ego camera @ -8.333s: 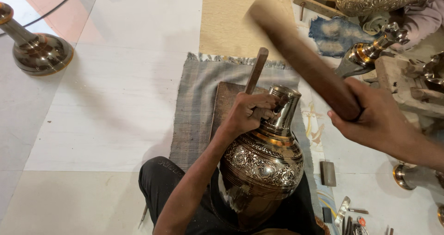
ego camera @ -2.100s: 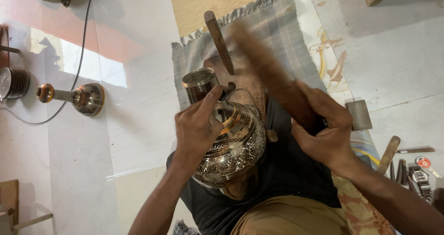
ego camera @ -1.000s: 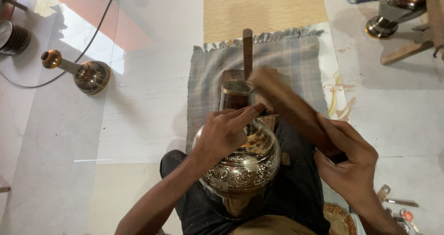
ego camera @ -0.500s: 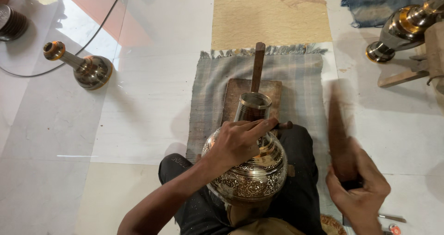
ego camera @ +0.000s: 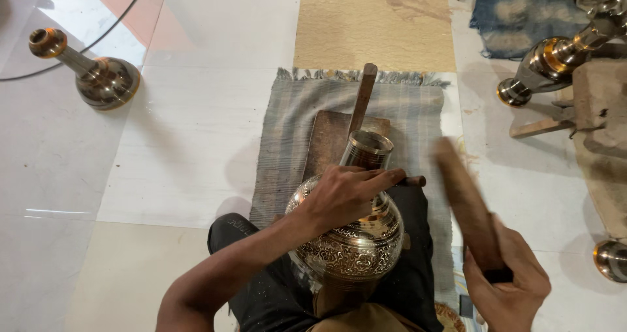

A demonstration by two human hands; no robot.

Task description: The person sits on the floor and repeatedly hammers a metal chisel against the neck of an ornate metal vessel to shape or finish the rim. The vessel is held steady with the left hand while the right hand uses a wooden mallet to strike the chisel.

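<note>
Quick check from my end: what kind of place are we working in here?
Most likely a metalworker's floor workshop. The left hand steadies an engraved metal vase on the lap, the right hand holds a wooden mallet, and similar long-necked vases lie on the tiled floor.

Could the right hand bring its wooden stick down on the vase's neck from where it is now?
Probably yes. The right hand holds the wooden stick raised beside the engraved metal vase; nothing lies between. The left hand covers the shoulder, leaving the neck bare.
</note>
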